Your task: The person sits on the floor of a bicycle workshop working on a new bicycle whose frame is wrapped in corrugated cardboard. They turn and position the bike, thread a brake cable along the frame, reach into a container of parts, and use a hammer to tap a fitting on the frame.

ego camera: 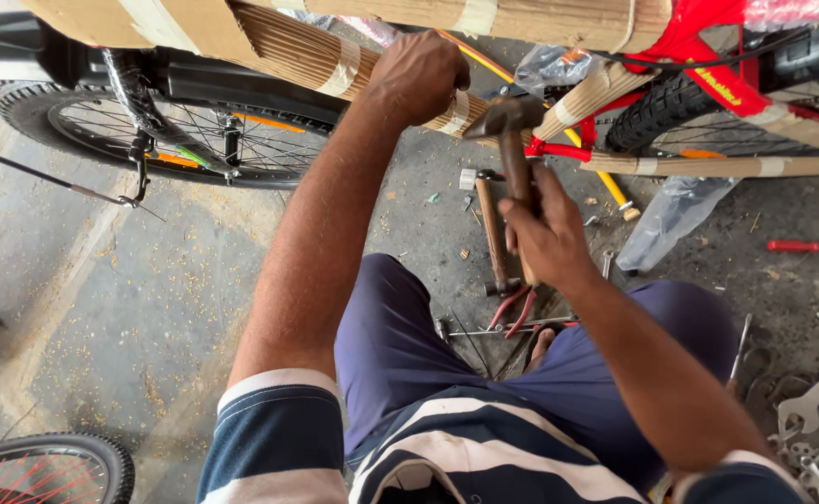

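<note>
Left hand: left hand (416,75) clenched around the cardboard-wrapped frame tube (335,61) of the red bicycle (708,56), steadying it.
Right hand: right hand (545,233) grasping the wooden-handled steel hammer (512,140), head raised just beside the left hand and close under the wrapped tube.
Head view, floor: second wooden-handled hammer (489,224) lies on the concrete floor (148,299) between the knees and the bicycle; red-handled pliers (512,308) touch its lower end; red-handled screwdriver (797,246) lies near the right edge; grey spanners (815,401) sit in the lower right corner.
Head view, left: black spoked wheel (158,131) stands at the upper left.
Risk: hammer head is very near the left knuckles; a glancing blow would likely strike them.
Risk: loose tools underfoot could roll or trip.
</note>
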`<state>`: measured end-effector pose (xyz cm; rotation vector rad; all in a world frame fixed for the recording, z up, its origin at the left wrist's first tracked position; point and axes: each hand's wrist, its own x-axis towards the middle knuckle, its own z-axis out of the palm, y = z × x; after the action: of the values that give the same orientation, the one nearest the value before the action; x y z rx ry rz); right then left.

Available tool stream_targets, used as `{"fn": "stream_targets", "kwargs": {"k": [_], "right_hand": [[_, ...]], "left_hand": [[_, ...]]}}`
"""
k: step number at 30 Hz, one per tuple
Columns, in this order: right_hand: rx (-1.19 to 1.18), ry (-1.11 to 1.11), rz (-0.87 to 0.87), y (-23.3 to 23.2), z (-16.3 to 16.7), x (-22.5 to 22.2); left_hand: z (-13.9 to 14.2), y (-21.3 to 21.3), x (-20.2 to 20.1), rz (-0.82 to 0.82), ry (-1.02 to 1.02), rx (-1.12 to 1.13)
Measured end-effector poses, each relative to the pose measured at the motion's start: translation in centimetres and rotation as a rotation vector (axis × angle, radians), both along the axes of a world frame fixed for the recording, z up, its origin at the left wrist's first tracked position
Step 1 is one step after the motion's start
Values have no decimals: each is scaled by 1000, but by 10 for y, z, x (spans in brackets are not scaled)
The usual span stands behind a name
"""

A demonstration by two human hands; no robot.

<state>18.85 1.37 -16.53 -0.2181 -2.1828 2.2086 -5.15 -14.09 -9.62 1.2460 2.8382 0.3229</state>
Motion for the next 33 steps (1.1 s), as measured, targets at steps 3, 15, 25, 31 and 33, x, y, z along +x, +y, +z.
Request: {"fn": "stream_targets", "kwargs": {"k": [3, 15, 25, 31, 33], "right_hand": [[-122, 227, -28, -1, -20, -20], [-774, -143, 102, 11, -5, -51], [-471, 100, 56, 5, -28, -81], [-531, 87, 45, 0, -28, -86], [-528, 92, 55, -2, -28, -86]], "left_hand": [[1, 1, 1, -9, 2, -34], [6, 15, -9, -114, 19, -102], [1, 14, -21, -176, -32, -245], [-4, 11, -30, -89, -182, -214], [-6, 11, -32, -97, -174, -188]]}}
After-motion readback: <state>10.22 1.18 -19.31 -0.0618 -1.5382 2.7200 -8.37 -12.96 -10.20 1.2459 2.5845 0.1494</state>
